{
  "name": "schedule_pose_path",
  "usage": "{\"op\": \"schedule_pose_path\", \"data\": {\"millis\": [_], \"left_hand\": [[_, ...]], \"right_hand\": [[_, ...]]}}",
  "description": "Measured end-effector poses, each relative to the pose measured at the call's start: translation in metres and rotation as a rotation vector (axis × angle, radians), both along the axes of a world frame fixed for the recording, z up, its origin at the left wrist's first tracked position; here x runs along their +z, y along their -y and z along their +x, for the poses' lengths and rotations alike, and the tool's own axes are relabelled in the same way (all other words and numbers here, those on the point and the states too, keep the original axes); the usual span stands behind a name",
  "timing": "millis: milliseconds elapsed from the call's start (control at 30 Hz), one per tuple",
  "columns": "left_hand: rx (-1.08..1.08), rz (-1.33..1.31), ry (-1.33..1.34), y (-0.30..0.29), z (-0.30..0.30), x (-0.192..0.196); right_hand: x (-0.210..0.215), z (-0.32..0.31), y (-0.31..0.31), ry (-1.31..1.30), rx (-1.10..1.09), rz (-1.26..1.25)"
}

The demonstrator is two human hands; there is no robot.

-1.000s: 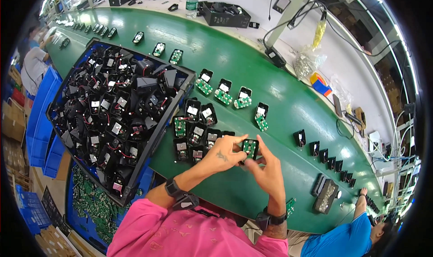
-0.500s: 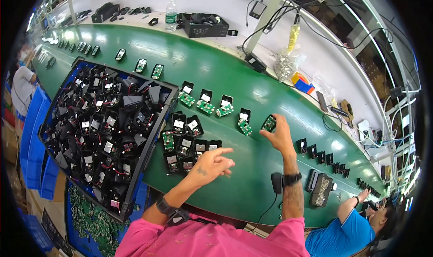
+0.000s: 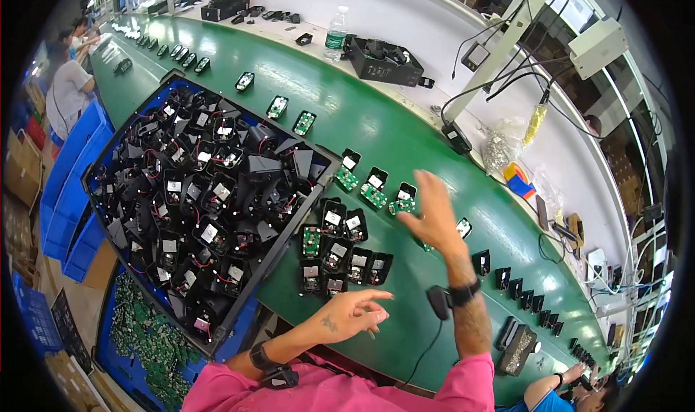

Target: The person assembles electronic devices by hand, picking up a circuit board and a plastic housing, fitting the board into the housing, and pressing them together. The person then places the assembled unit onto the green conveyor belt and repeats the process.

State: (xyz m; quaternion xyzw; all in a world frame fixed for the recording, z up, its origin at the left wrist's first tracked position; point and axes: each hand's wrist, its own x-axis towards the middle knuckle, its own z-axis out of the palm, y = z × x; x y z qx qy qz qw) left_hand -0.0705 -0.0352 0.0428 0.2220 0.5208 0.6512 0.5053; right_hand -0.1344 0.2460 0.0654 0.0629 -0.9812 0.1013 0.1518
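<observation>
My right hand (image 3: pixel 436 222) is over the middle of the green table, fingers raised and thumb apart, holding nothing. Just left of its thumb lies a black plastic housing with a green circuit board (image 3: pixel 403 199). Similar housings with boards, such as this one (image 3: pixel 373 188), lie in a row to its left. Another board-fitted housing (image 3: pixel 464 227) shows just right of the hand, partly covered by it. My left hand (image 3: pixel 353 316) hovers near the front edge, index finger stretched and the others loosely bent, gripping nothing visible. Beyond it sits a cluster of black housings (image 3: pixel 337 256).
A large black tray (image 3: pixel 286 242) heaped with black housings and red wires fills the left. Loose green circuit boards (image 3: pixel 145 332) lie in a blue bin below. Small housings (image 3: pixel 515 289) line the right, near a box of small metal parts (image 3: pixel 517 354). Co-workers sit at both ends.
My right hand has let go of a board-fitted housing and moved left to the row. My left hand stays near the front edge. The view has shifted, so the scene sits farther right and lower.
</observation>
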Motion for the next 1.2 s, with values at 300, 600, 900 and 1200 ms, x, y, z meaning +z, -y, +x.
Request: {"op": "schedule_pose_path", "data": {"millis": [300,600,900,1200], "left_hand": [[0.163,0.043,0.058,0.036,-0.012,0.001],[0.200,0.001,0.058,0.046,-0.021,-0.005],[0.214,0.053,0.073,0.052,-0.019,-0.004],[0.442,-0.238,-1.147,-0.060,-0.099,0.045]], "right_hand": [[-0.042,-0.125,0.058,0.105,0.012,0.152],[-0.036,-0.145,0.074,0.219,-0.017,0.134],[0.055,-0.033,0.032,0.106,0.030,-0.006],[0.024,0.189,-0.001,0.384,-0.231,0.077]]}}
